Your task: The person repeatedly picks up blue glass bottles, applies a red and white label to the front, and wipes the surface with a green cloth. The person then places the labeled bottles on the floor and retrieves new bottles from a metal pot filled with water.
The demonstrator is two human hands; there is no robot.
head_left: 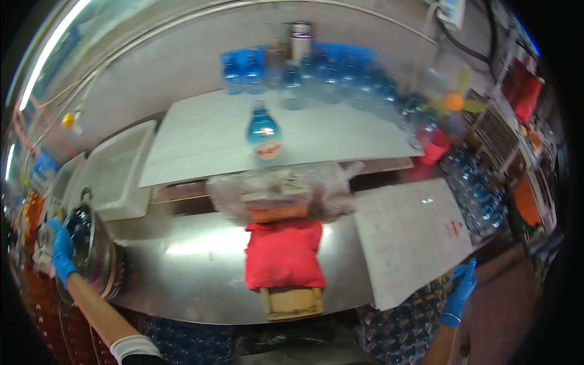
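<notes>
Bright tube light [55,45] upper left; glare on steel counter [194,267]; overall motion blur, probably; strong fisheye bending, dark rim.

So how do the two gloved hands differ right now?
The left hand is raised at the far left, touching the rim of a round metal pot; the right hand hangs low beside the white sheet, touching nothing clearly. Both wear blue gloves.

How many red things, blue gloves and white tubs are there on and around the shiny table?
Red cloth: 1
Red cup: 1
Blue gloves: 2, one on the left hand, one on the right hand
White tub: 1
Total: 5
The blue bottles at the back are too blurred to count.
</notes>
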